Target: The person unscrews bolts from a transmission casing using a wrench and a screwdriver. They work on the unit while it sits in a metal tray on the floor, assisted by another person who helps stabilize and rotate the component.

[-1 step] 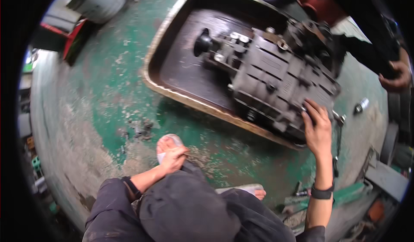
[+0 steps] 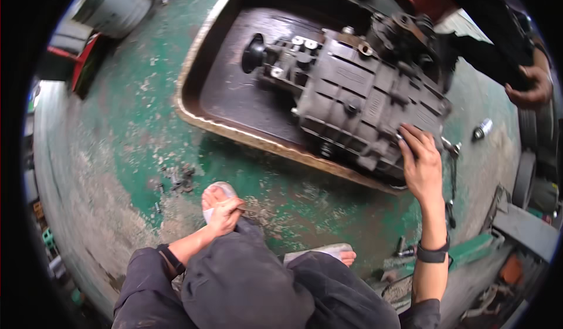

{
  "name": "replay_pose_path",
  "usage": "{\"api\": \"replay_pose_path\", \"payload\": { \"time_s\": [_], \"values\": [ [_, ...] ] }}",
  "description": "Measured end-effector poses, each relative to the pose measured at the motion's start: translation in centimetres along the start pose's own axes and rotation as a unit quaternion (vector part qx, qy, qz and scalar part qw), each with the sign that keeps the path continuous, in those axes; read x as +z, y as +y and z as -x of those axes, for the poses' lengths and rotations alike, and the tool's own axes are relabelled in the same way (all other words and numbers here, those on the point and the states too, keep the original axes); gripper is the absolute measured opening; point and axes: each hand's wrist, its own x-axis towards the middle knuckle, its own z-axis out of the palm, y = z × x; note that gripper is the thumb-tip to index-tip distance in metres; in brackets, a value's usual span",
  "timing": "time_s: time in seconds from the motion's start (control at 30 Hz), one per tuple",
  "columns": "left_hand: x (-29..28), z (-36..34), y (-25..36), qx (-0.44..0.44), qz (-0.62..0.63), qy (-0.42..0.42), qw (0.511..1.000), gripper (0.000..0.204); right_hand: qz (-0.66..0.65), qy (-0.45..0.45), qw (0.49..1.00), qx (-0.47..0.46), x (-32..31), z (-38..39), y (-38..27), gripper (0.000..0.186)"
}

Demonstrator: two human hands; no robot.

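A grey metal gearbox (image 2: 352,88) lies in a large dark tray (image 2: 234,131) with a worn, pale rim. Over the gearbox's near right end, my right hand (image 2: 423,168) pinches a small shiny metal piece, probably a bolt (image 2: 399,135), at the casing surface. Most of that piece is hidden by my fingers. My left hand (image 2: 224,216) is down beside my sandalled foot (image 2: 214,195), its fingers curled at the trouser leg. What it grips, if anything, cannot be made out.
Another person's hand (image 2: 531,88) hangs at the far right. A socket (image 2: 482,128) and a ratchet wrench (image 2: 451,153) lie right of the tray. Small bolts (image 2: 180,178) are heaped on the green floor at left. A grey bucket (image 2: 114,3) stands far left.
The whole view has shifted, so the tray, gearbox and both hands appear a little further left. My hands keep their places on the gearbox and by my foot.
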Motion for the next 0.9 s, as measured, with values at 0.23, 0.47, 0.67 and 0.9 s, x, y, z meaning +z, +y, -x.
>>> {"api": "replay_pose_path", "payload": {
  "time_s": [0.23, 0.47, 0.67, 0.9],
  "values": [
    [-0.2, -0.1, 0.2, 0.001, -0.014, 0.011, 1.0, 0.013, -0.034, 0.04, 0.998, 0.043, 0.3, 0.7, 0.0, 0.016],
    [0.2, -0.2, 0.9, 0.032, -0.053, 0.019, 0.998, 0.016, 0.128, -0.049, 0.99, -0.042, -0.5, -0.3, -0.1, 0.025],
    [0.3, -0.7, 2.1, -0.004, -0.068, 0.019, 0.998, 0.012, 0.256, -0.245, 0.929, -0.106, -2.1, -3.2, 0.6, 0.018],
    [0.2, -0.5, 1.7, -0.009, -0.046, 0.012, 0.999, 0.015, 0.129, -0.413, 0.898, 0.078, -3.6, -7.0, 0.2, 0.025]
  ]
}}
